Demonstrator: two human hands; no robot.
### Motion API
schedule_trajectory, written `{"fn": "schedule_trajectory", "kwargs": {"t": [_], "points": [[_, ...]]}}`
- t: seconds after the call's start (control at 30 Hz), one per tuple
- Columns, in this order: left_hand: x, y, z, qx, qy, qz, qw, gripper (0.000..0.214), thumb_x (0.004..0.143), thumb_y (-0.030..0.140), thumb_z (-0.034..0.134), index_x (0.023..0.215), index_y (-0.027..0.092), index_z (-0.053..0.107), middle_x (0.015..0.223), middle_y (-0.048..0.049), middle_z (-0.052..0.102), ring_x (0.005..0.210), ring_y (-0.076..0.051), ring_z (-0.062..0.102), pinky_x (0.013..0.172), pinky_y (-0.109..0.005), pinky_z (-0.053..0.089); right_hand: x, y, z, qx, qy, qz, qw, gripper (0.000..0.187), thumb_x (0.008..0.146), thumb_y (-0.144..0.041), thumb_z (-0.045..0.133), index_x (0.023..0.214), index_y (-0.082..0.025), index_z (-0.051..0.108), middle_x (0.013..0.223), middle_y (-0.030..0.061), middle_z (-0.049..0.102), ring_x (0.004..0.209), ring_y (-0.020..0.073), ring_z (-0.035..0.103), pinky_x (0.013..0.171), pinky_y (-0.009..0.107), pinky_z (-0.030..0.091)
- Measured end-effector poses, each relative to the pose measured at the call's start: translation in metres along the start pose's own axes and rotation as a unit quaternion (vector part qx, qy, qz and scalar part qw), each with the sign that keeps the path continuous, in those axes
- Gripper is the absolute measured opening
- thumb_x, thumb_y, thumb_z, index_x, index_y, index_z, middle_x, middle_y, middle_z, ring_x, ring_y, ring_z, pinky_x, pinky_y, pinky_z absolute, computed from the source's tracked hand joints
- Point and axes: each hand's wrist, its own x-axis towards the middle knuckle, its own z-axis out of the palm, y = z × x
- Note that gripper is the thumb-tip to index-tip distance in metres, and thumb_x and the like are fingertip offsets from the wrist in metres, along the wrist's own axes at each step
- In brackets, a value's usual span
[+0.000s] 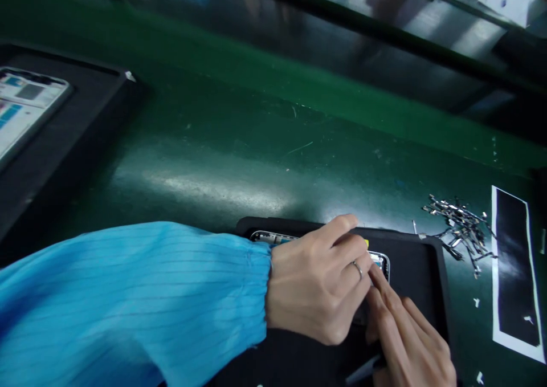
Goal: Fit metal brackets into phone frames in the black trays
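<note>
My left hand [318, 284] comes in from the left in a blue striped sleeve [128, 301], with a ring [358, 269] on one finger. It lies curled over a phone frame [273, 237] and hides most of it. The frame rests on a black tray [416, 267]. My right hand [405, 341] comes in from the lower right, its fingertips against the frame's metal corner [380, 261]. Whether those fingers pinch something small is hidden. A thin dark tool [363, 371] lies just below my right hand.
A heap of small metal strips [461, 233] lies on the green bench [213, 147] to the right of the tray. Beyond it is a white-edged black strip [510, 261]. Another black tray [72, 142] at the left holds a second phone [25, 105].
</note>
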Motion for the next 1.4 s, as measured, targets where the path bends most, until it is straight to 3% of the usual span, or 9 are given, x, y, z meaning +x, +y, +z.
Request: {"fn": "schedule_trajectory", "kwargs": {"t": [0.1, 0.23, 0.33, 0.47, 0.67, 0.83, 1.03, 1.27, 1.4], "points": [[0.001, -0.001, 0.002, -0.004, 0.005, -0.026, 1.0, 0.031, 0.084, 0.006, 0.036, 0.068, 0.014, 0.062, 0.067, -0.0046, 0.059, 0.068, -0.017, 0.044, 0.081, -0.036, 0.038, 0.001, 0.002, -0.002, 0.001, -0.004, -0.015, 1.0, 0.038, 0.082, -0.001, 0.025, 0.086, -0.007, 0.063, 0.099, 0.0175, 0.066, 0.072, 0.0149, 0.067, 0.061, 0.021, 0.051], [0.006, -0.003, 0.0, -0.043, -0.037, -0.144, 0.988, 0.028, 0.085, 0.007, 0.039, 0.063, 0.013, 0.056, 0.068, -0.0027, 0.054, 0.068, -0.015, 0.041, 0.074, -0.034, 0.037, -0.001, -0.002, 0.002, -0.008, 0.013, 0.015, 1.0, 0.038, 0.082, -0.001, 0.026, 0.087, -0.009, 0.063, 0.101, 0.0156, 0.066, 0.07, 0.014, 0.067, 0.061, 0.022, 0.051], [0.007, -0.002, -0.002, -0.088, -0.064, -0.191, 0.975, 0.028, 0.084, 0.006, 0.041, 0.059, 0.013, 0.051, 0.07, -0.0029, 0.053, 0.068, -0.014, 0.04, 0.068, -0.032, 0.035, -0.002, -0.006, 0.005, -0.013, 0.022, 0.038, 0.999, 0.04, 0.082, 0.0, 0.024, 0.092, -0.011, 0.061, 0.1, 0.0138, 0.067, 0.068, 0.013, 0.066, 0.06, 0.022, 0.05], [0.003, 0.0, -0.002, -0.102, -0.05, -0.194, 0.974, 0.026, 0.082, 0.003, 0.043, 0.06, 0.013, 0.051, 0.069, -0.0027, 0.052, 0.069, -0.014, 0.04, 0.072, -0.032, 0.035, 0.001, -0.005, 0.003, -0.011, 0.026, 0.033, 0.999, 0.038, 0.08, 0.004, 0.023, 0.093, -0.009, 0.057, 0.097, 0.0152, 0.067, 0.062, 0.0121, 0.065, 0.059, 0.022, 0.049], [0.002, -0.001, 0.0, -0.102, -0.039, -0.196, 0.974, 0.025, 0.082, 0.003, 0.043, 0.063, 0.013, 0.055, 0.067, -0.0032, 0.053, 0.07, -0.015, 0.042, 0.075, -0.032, 0.036, 0.008, 0.001, -0.002, -0.014, -0.016, -0.038, 0.999, 0.037, 0.08, 0.004, 0.025, 0.086, -0.008, 0.059, 0.097, 0.0161, 0.067, 0.058, 0.0123, 0.063, 0.058, 0.024, 0.048], [0.005, -0.002, 0.0, -0.084, -0.05, -0.185, 0.978, 0.022, 0.08, 0.004, 0.045, 0.062, 0.013, 0.054, 0.07, -0.0037, 0.052, 0.068, -0.016, 0.039, 0.073, -0.031, 0.034, 0.007, -0.001, 0.001, 0.003, 0.005, 0.011, 1.0, 0.038, 0.08, 0.004, 0.022, 0.089, -0.008, 0.057, 0.098, 0.0172, 0.066, 0.059, 0.013, 0.064, 0.058, 0.025, 0.047], [0.005, -0.006, -0.003, -0.078, -0.067, -0.18, 0.978, 0.019, 0.08, 0.005, 0.049, 0.065, 0.013, 0.056, 0.069, -0.0016, 0.051, 0.068, -0.015, 0.039, 0.073, -0.031, 0.032, 0.005, 0.005, -0.003, 0.032, -0.034, -0.036, 0.998, 0.03, 0.082, -0.001, 0.028, 0.095, -0.002, 0.054, 0.1, 0.0231, 0.064, 0.064, 0.0142, 0.066, 0.059, 0.023, 0.049], [0.003, -0.017, -0.011, -0.068, -0.107, -0.181, 0.975, 0.025, 0.084, 0.008, 0.046, 0.062, 0.014, 0.056, 0.072, -0.0017, 0.054, 0.068, -0.015, 0.037, 0.065, -0.032, 0.025, 0.006, 0.001, -0.002, 0.008, -0.039, -0.018, 0.999, 0.033, 0.081, 0.002, 0.026, 0.098, -0.005, 0.054, 0.099, 0.0194, 0.065, 0.064, 0.0126, 0.066, 0.058, 0.022, 0.047], [0.007, -0.017, -0.01, -0.047, -0.117, -0.161, 0.979, 0.024, 0.081, 0.008, 0.049, 0.059, 0.014, 0.053, 0.067, -0.0014, 0.052, 0.068, -0.016, 0.037, 0.063, -0.032, 0.023, 0.006, -0.006, 0.003, -0.037, -0.003, 0.009, 0.999, 0.041, 0.078, 0.007, 0.019, 0.094, -0.008, 0.054, 0.096, 0.0159, 0.067, 0.06, 0.012, 0.065, 0.058, 0.024, 0.045]]}}
